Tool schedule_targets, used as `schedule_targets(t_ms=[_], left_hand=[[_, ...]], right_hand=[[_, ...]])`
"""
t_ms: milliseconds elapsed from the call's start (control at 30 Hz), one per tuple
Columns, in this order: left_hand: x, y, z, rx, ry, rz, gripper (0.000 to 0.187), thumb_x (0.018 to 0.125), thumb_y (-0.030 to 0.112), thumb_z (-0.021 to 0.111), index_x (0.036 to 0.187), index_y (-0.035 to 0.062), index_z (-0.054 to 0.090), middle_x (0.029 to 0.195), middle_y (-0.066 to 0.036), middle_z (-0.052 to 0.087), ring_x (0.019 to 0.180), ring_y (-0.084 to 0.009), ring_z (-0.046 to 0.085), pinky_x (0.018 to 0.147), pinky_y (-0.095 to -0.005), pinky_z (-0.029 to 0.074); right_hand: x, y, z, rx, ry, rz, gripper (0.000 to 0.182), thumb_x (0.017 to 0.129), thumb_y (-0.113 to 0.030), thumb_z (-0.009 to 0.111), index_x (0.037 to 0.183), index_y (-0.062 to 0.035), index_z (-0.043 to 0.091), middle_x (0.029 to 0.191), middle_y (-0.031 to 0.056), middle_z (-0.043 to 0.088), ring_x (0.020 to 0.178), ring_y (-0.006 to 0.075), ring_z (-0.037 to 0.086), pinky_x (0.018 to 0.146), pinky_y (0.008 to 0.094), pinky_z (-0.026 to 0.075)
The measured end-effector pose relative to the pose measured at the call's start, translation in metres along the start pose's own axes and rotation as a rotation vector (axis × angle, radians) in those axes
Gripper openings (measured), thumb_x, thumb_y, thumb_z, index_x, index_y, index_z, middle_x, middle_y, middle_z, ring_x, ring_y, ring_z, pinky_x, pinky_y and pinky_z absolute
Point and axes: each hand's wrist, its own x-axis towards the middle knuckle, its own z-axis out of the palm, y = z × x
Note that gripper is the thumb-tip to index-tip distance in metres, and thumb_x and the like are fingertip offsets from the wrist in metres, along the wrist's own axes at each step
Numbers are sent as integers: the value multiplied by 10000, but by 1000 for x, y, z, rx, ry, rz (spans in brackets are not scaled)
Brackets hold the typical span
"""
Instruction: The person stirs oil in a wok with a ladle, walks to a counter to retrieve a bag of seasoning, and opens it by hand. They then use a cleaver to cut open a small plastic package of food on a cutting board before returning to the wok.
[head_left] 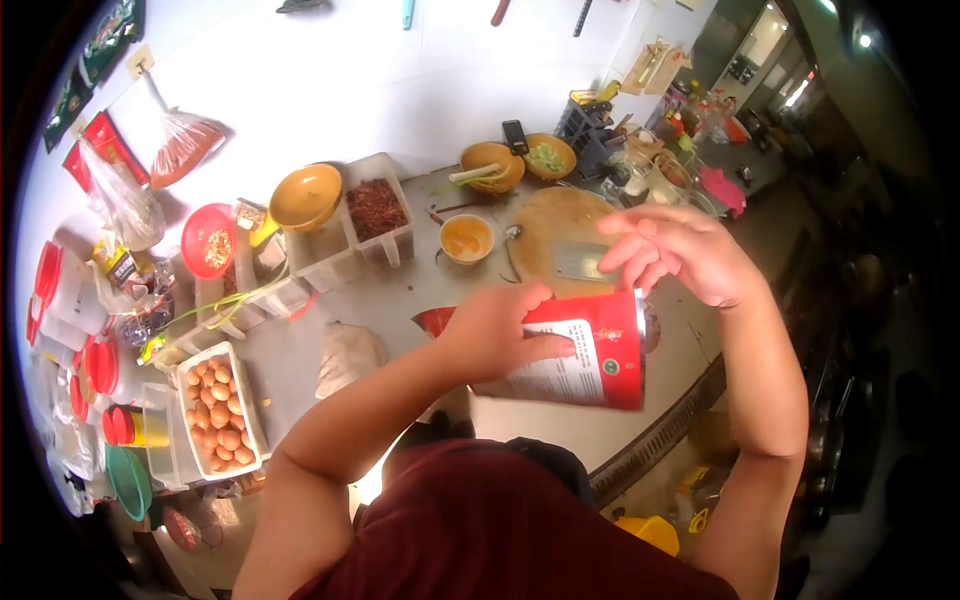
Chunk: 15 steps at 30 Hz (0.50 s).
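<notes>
A red packet with a white printed label lies tilted in front of my body, and my left hand is wrapped round its left part. Just above the packet's right end is my right hand, its fingers apart and slightly curled, with nothing seen in them. Behind the hands lies a round wooden board with a cleaver on it. To the left of the board stands a small bowl with orange contents.
Brown eggs fill a white tray at the left. Clear bins, one with dried red chillies, line the wall. Two yellow bowls stand at the back, beside a black phone. A cloth bag lies on the counter.
</notes>
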Motion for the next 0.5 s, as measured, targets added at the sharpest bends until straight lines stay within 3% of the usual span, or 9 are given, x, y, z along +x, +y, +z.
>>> schedule_targets(t_ms=[33,100,133,167,233,267,300,367,500], left_hand=[[4,-3,2,172,28,84,402,749,376,739,912,43,585,836,-142,634,792,-286,624,691,-374,473],[11,-10,4,335,56,163,397,763,401,719,880,49,577,811,-154,620,777,-333,609,678,-405,466],[16,-13,3,346,61,230,391,774,409,703,871,54,571,786,-151,608,768,-352,597,669,-429,456],[20,-17,1,357,68,297,385,786,417,686,862,59,565,761,-148,596,758,-370,584,660,-453,445],[29,-20,-9,325,37,288,351,804,387,670,875,60,565,774,-146,601,763,-369,584,658,-454,444],[32,-23,-15,302,8,278,317,822,358,653,889,60,564,787,-143,605,768,-369,583,657,-454,443],[38,-27,-18,299,17,267,317,822,358,653,889,60,564,787,-143,605,768,-369,583,657,-454,443],[53,-39,-21,50,8,492,201,851,250,635,935,68,622,833,-122,611,822,-324,581,719,-421,435],[65,-58,-18,31,157,505,136,875,195,601,938,76,619,839,-108,610,850,-316,580,749,-426,433]], right_hand=[[0,-4,5,-1,5,8,376,881,-198,609,1189,16,586,968,105,696,719,177,650,689,291,538],[3,-3,18,-847,-205,-73,313,866,-193,630,1113,-2,628,859,127,695,663,204,638,625,301,506],[10,2,20,-944,-299,-117,197,845,-174,644,966,-19,662,721,164,638,611,247,598,561,339,446],[14,5,22,-943,-301,-109,197,845,-174,644,966,-19,662,721,164,638,611,247,598,561,339,446],[24,7,25,-1025,-185,-73,131,820,-149,651,827,-18,646,665,192,571,580,283,554,545,372,409],[27,1,29,-918,-139,-33,108,804,-110,650,782,-7,626,670,196,562,547,284,527,535,376,405],[33,1,30,-920,-154,-34,108,804,-110,650,782,-7,626,670,196,562,547,284,527,535,376,405],[47,2,29,-883,-157,-137,78,800,-92,654,788,-17,636,668,176,575,542,284,535,520,369,409],[69,-10,35,-1018,-166,-165,61,789,-97,674,817,-45,660,670,144,593,565,295,569,515,369,427]])
